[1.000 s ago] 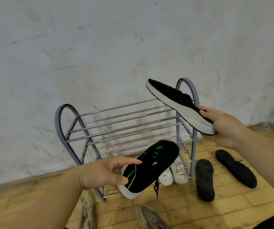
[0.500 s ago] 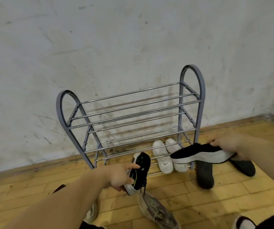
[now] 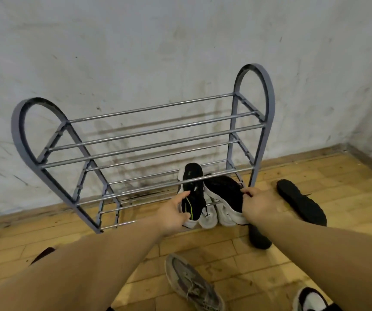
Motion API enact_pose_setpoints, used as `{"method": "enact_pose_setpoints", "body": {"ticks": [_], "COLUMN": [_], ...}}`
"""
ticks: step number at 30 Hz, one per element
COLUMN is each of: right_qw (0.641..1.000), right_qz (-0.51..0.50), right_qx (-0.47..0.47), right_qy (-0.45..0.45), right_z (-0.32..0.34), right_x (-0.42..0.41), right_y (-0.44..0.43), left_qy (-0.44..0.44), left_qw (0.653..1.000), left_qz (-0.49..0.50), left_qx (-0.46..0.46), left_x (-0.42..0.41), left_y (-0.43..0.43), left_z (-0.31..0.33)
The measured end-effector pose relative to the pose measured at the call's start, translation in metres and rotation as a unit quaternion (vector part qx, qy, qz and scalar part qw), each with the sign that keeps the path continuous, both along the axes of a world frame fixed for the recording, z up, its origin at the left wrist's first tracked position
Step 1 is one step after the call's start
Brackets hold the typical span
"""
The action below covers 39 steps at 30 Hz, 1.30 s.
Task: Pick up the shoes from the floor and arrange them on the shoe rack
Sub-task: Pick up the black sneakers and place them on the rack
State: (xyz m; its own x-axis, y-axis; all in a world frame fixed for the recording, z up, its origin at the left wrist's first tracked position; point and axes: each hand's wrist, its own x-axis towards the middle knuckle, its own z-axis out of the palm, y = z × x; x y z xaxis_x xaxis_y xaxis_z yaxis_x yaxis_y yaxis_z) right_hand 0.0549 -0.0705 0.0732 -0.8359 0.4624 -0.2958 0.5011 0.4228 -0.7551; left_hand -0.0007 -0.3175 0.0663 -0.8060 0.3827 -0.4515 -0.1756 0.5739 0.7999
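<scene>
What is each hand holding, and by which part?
The left hand grips the green-striped black sneaker by its heel end; the right hand pinches the plain black sneaker at its heel collar.

a grey shoe rack (image 3: 17, 131) with chrome bars stands against the wall. a green-striped black shoe (image 3: 191, 191) and a plain black shoe (image 3: 225, 194), both white-soled, lie toes-in atop a white pair (image 3: 207, 219) on its bottom tier. a grey sneaker (image 3: 191, 281) and a black pair (image 3: 301, 203) lie on the floor.
</scene>
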Motion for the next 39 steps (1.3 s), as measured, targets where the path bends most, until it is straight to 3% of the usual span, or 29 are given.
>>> {"method": "enact_pose_setpoints", "body": {"ticks": [5,8,11,13,15,18,20,25,34,39], "right_qw": [0.999,0.999,0.999,0.997,0.984,0.938,0.916,0.923,0.944,0.934], "right_qz": [-0.033,-0.046,-0.040,0.004,0.081,0.218,0.261,0.266,0.141,0.148], "right_qx": [-0.003,0.004,0.021,0.066,0.126,0.207,0.228,0.222,0.259,0.290], "right_qy": [0.012,0.012,-0.001,-0.039,-0.092,-0.175,-0.202,-0.167,-0.150,-0.145], "right_z": [-0.015,-0.029,-0.049,-0.064,-0.074,-0.086,-0.098,-0.108,-0.094,-0.090], "right_x": [-0.039,-0.069,-0.094,-0.103,-0.102,-0.088,-0.082,-0.083,-0.096,-0.092], "right_y": [-0.015,-0.021,-0.027,-0.027,-0.023,-0.014,-0.010,-0.011,0.017,0.019], "left_qy": [0.052,0.025,0.038,0.046,0.064,0.128,0.144,0.145,0.148,0.134], "left_qw": [0.998,0.998,0.998,0.994,0.972,0.938,0.936,0.937,0.970,0.979], "left_qz": [0.038,0.055,0.017,-0.040,-0.103,-0.148,-0.155,-0.157,-0.073,-0.032], "left_qx": [-0.027,-0.032,-0.052,-0.092,-0.200,-0.286,-0.283,-0.276,-0.178,-0.152], "left_x": [-0.033,-0.053,-0.066,-0.073,-0.071,-0.072,-0.077,-0.083,-0.084,-0.088], "left_y": [0.016,0.020,0.019,0.012,0.005,-0.003,-0.004,0.000,0.016,0.041], "left_z": [-0.030,-0.038,-0.048,-0.066,-0.075,-0.091,-0.096,-0.099,-0.102,-0.100]}}
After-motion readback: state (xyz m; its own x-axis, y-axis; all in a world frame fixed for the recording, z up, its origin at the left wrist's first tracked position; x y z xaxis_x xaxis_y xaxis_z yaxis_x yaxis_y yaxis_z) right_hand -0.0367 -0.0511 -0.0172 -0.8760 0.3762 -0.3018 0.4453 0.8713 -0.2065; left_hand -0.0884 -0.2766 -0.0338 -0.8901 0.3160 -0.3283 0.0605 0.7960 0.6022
